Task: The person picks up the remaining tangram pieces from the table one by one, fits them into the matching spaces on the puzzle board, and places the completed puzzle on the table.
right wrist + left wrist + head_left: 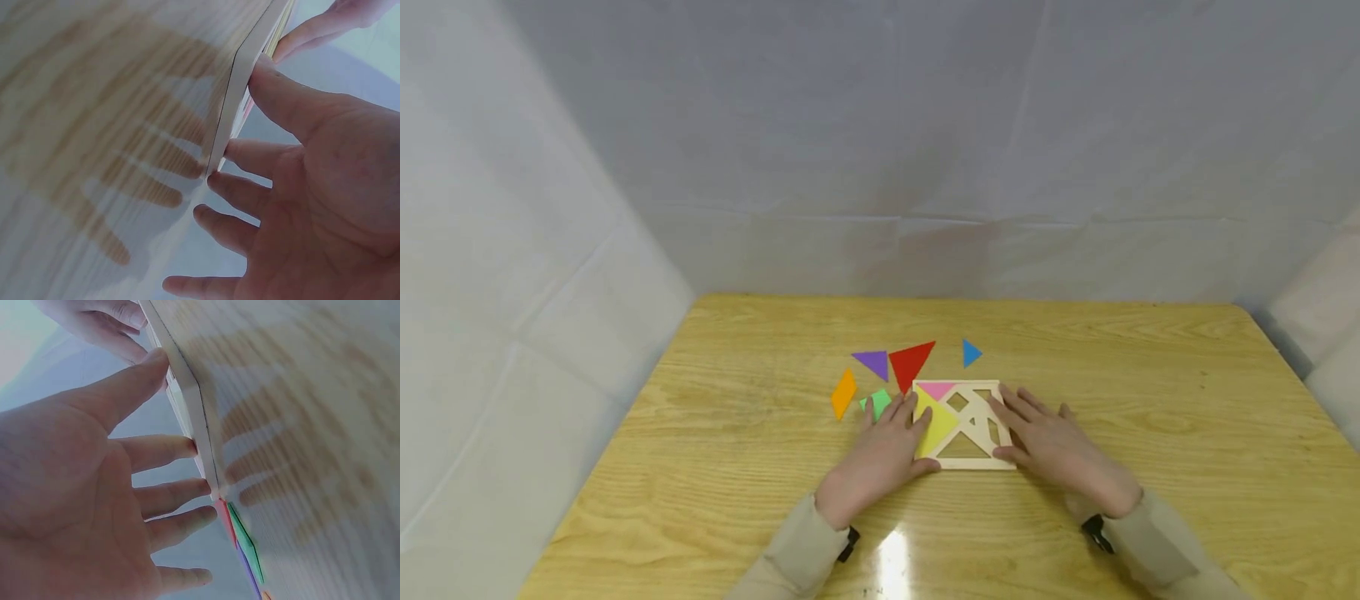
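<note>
A pale wooden tangram tray (977, 463) lies flat on the table, with several cut-out spaces showing bare wood. In its left part sit a yellow triangle (942, 422) and a pink piece (936, 390). My left hand (880, 458) rests along the tray's left side, fingers spread and fairly straight, with the index finger over the yellow triangle. On the opposite side, my right hand (1060, 446) touches the right rim with thumb and extended fingers. Both wrist views show fingertips against the tray's edge (201, 419). A green piece (877, 403) is partly hidden behind the left fingers.
Beyond the tray lie a red triangle (912, 363), a purple triangle (874, 362) and a blue triangle (972, 352). An orange parallelogram (843, 394) is to the left. The wooden table (1150, 375) meets pale sheeting (925, 167) at its back edge.
</note>
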The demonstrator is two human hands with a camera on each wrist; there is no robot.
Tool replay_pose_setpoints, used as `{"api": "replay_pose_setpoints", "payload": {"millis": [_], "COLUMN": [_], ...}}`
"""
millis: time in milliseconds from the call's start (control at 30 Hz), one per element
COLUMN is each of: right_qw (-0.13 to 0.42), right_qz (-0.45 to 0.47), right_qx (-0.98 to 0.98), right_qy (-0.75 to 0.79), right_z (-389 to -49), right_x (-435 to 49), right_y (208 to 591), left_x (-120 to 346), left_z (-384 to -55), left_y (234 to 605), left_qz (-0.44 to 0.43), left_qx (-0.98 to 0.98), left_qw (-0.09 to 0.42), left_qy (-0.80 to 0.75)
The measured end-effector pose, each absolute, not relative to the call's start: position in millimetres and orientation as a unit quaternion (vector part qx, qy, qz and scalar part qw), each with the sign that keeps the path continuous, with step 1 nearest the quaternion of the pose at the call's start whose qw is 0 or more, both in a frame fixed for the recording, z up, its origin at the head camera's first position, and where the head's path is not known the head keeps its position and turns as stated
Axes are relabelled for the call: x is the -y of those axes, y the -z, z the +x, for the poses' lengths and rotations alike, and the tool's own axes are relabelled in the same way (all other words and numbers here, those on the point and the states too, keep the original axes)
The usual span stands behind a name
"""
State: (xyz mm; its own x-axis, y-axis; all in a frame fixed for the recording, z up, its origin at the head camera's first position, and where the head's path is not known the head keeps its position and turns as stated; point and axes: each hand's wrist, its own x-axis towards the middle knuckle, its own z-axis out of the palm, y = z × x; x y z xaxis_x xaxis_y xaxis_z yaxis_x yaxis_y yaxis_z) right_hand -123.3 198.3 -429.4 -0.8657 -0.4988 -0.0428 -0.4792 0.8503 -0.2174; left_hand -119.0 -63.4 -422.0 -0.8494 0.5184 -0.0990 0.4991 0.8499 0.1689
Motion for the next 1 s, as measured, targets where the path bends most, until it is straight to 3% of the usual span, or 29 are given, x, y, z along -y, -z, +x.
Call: {"api": "replay_pose_setpoints", "payload": {"millis": [733, 1000], "right_qw": [0.064, 0.035], "right_qz": [-0.256, -0.266], "right_qx": [-0.956, -0.956], "right_qy": [0.128, 0.12], "right_z": [-121.7, -117.8], "right_x": [-202.5, -207.6], "right_y": [430.7, 437.6], "left_x": [69.2, 69.2], "left_z": [-121.5, -121.6], "left_y": [422.7, 422.2], "left_qz": [0.269, 0.268], "left_qx": [-0.958, -0.958], "left_qw": [0.056, 0.066], "left_qy": [-0.082, -0.083]}}
